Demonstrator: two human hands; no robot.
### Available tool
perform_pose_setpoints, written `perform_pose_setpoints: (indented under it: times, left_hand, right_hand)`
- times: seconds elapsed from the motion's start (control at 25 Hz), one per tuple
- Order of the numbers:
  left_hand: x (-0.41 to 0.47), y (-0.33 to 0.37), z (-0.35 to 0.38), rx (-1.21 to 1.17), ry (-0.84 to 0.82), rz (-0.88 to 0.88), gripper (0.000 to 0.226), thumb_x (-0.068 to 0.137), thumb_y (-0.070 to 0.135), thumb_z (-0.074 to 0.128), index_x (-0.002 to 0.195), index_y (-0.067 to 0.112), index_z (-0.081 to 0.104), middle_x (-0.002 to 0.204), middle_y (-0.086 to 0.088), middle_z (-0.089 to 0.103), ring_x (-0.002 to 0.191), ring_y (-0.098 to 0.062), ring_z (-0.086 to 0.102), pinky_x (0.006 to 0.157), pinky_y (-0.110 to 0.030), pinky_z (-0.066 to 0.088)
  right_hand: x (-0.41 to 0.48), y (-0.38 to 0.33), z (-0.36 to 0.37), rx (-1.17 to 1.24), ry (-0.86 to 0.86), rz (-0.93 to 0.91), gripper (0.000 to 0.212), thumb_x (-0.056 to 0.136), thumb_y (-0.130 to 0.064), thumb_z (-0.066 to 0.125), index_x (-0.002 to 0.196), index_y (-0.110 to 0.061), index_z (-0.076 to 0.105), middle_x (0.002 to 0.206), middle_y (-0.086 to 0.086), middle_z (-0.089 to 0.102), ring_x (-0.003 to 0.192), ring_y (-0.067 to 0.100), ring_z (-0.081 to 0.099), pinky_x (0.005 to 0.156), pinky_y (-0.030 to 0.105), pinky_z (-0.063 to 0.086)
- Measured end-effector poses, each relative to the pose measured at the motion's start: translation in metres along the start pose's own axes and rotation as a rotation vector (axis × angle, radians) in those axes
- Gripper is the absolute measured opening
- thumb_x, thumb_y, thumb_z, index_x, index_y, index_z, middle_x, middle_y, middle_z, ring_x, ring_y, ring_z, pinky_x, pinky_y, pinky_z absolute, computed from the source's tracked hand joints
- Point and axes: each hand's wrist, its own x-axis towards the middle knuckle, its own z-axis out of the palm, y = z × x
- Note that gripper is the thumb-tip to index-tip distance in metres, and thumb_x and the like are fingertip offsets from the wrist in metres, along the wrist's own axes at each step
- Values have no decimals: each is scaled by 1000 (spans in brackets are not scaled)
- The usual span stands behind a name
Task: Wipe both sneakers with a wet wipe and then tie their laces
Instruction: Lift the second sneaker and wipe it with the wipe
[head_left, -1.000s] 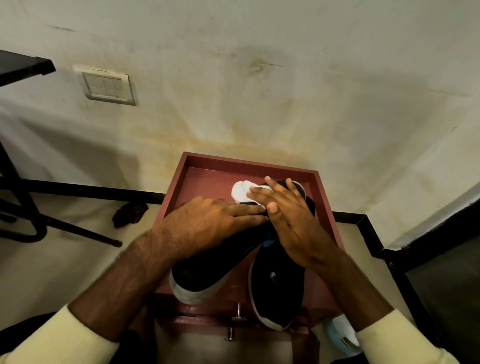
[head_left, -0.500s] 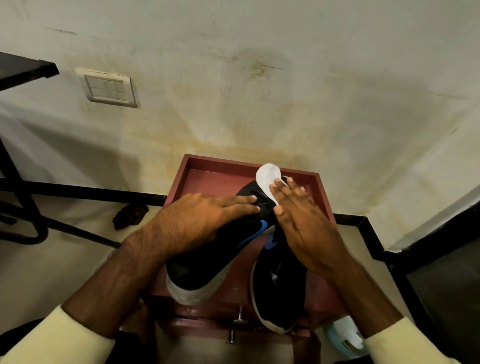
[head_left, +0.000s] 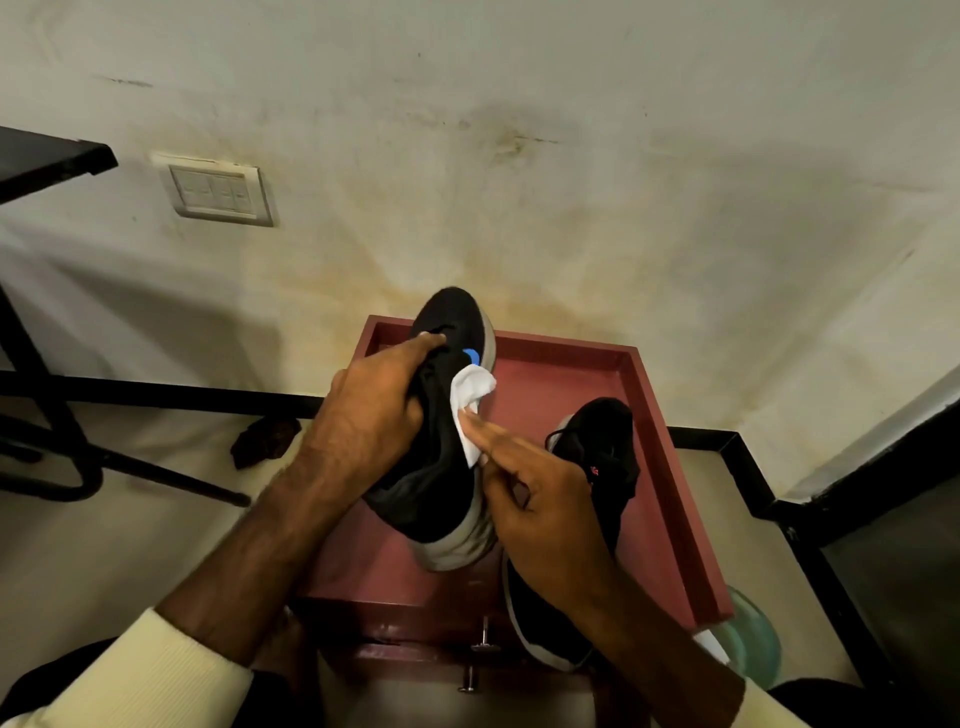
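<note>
My left hand (head_left: 371, 410) grips a black sneaker with a grey-white sole (head_left: 444, 493), lifted above the red tray (head_left: 670, 467) with its toe pointing away from me. A small blue mark shows near its toe. My right hand (head_left: 540, 499) holds a white wet wipe (head_left: 470, 400) and presses it with straight fingers against the sneaker's right side. The second black sneaker (head_left: 602, 457) lies in the tray to the right, partly hidden behind my right hand and wrist.
The tray sits on a small red stand with metal bolts (head_left: 480, 647) at its near edge. A pale green wipe container (head_left: 753, 639) stands on the floor at the lower right. A stained wall with a switch plate (head_left: 221, 195) is behind. Black metal furniture legs (head_left: 62, 457) stand at left.
My left hand has raised the sneaker and turned its toe away from me. My right hand slid the wipe from the toe area down to the sneaker's right side, uncovering the second sneaker.
</note>
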Motion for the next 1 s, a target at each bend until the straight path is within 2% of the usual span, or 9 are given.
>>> perform_pose_setpoints:
  times: [0.16,0.32,0.48,0.56,0.68,0.76,0.84,0.92,1.0]
  left_hand:
    - [9,-6,-3,-18,-4,-244,51,96,13,53,145,28,55,125,-15,72,110,-39,67,98,-41,53]
    - [13,-3,-13,-93,-109,-462,48,92,9,51,135,23,64,126,-14,71,113,-37,65,91,-32,49]
    - [6,11,-23,-397,-309,-588,32,93,8,48,115,14,70,113,-15,73,91,-33,75,81,-48,64]
    - [1,23,-26,-584,-485,-693,23,101,7,49,118,7,64,114,-21,71,82,-38,78,70,-45,67]
    - [-4,36,-29,-599,-609,-711,20,105,11,46,119,6,59,111,-23,72,80,-37,79,71,-40,66]
    - [-7,37,-31,-564,-640,-690,21,105,17,46,119,10,60,108,-19,74,79,-35,79,79,-43,66]
    - [-7,30,-30,-295,-577,-501,27,104,35,48,113,16,64,102,-9,76,81,-27,78,86,-44,63]
    - [-3,22,-29,-57,-273,-199,39,101,53,45,101,21,68,94,2,71,83,-15,70,84,-40,59]
    - [-1,21,-32,-329,-36,7,44,104,49,42,90,17,69,88,1,68,85,-13,66,82,-35,55]
  right_hand:
    - [-11,-18,-7,-7,-55,-104,48,98,2,65,142,-16,65,148,-6,63,141,5,55,116,33,48]
    - [-6,-23,-21,-350,-103,-369,53,100,-27,68,149,-10,57,157,3,54,151,15,44,123,44,38]
    - [13,-21,-43,-295,66,-401,43,103,-22,60,141,-3,62,147,8,61,142,20,54,114,46,46]
    - [23,-24,-54,-207,153,-352,35,105,-16,54,133,0,67,136,8,67,133,19,60,108,38,50]
    - [38,-23,-62,-160,180,-294,30,105,-8,53,127,0,71,127,6,72,126,13,63,105,29,50]
    - [43,-20,-60,-143,173,-268,29,104,-6,53,125,0,72,125,7,73,124,12,64,104,26,49]
    - [46,-19,-59,-127,193,-254,29,104,-7,53,125,0,73,123,6,73,123,11,65,104,25,49]
    - [49,-17,-59,-116,213,-246,28,105,-7,54,125,-1,73,123,4,73,122,11,65,104,26,50]
    - [52,-15,-62,-114,214,-228,28,105,-6,55,126,-2,73,123,3,74,122,13,66,104,29,52]
